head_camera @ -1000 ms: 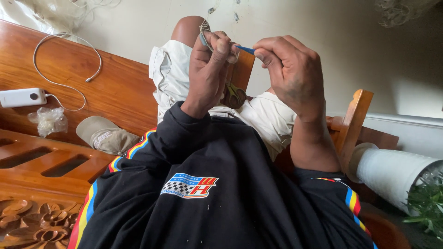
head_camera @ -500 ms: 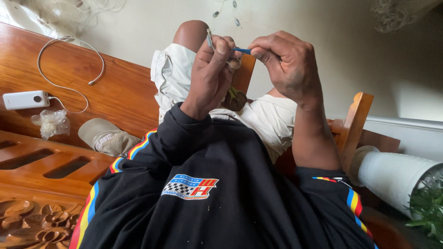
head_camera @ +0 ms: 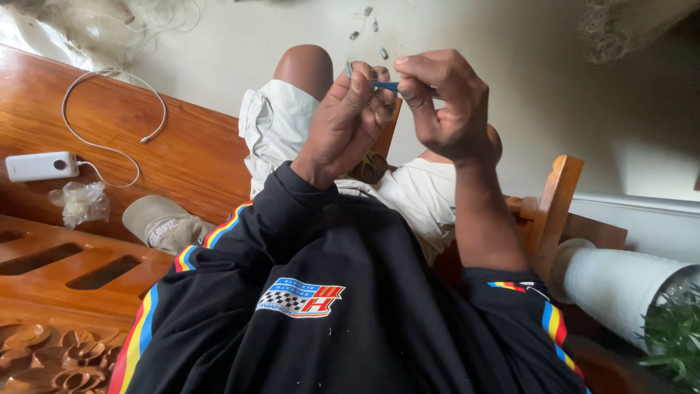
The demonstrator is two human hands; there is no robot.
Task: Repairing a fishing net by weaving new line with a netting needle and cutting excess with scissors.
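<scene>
We see the left hand [head_camera: 343, 120] raised before the chest, its fingers curled shut on a thin line that carries small grey sinkers [head_camera: 367, 23], which dangle above the knuckles. The right hand [head_camera: 445, 102] meets it from the other side, thumb and forefinger pinched on a slim blue tool [head_camera: 385, 85], most likely a netting needle, whose tip bridges the short gap between the two hands. The line itself is too fine for us to trace between the fingers.

We judge the work to be in mid-stitch: the tool is engaged at the line and both hands are closed on it, so a knot or pass appears to be in hand, not finished. How many knots lie behind it, and how many remain, we cannot tell from this view.

Beyond the hands are the bare knee [head_camera: 312, 68] and pale shorts [head_camera: 281, 128]. To the left a wooden bench [head_camera: 182, 157] bears a white power bank [head_camera: 40, 165] with its looped cable [head_camera: 117, 149], a crumpled clear bag [head_camera: 79, 203] and a tan cap [head_camera: 164, 226]. Heaped netting [head_camera: 109, 16] lies at the upper left, and a white planter [head_camera: 620, 284] stands at the lower right.
</scene>
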